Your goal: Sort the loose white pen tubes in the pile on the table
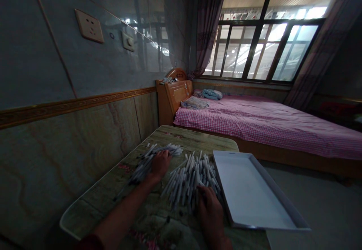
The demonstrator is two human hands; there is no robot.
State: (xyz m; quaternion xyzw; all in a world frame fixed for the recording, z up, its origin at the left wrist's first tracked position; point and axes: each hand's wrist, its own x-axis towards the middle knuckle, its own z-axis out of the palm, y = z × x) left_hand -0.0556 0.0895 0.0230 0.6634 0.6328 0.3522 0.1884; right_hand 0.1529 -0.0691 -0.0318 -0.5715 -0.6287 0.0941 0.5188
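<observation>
Pink gingham bed (263, 123) beyond the desk (198, 138). On the desk, a shallow white tray (249, 191) sits just right of two loose heaps of white pens (189, 182). Left hand (160, 165) lies on the left heap, fingers (166, 155) spread wide over it. Right hand (209, 212) touches the right heap's near edge, fingers (205, 193) bent; whether they grip any pens, cannot tell.

L hand (160, 165) palm-down, L forearm (121, 220) angled in from lower left, R hand (210, 214) palm-down nearer cam.
</observation>
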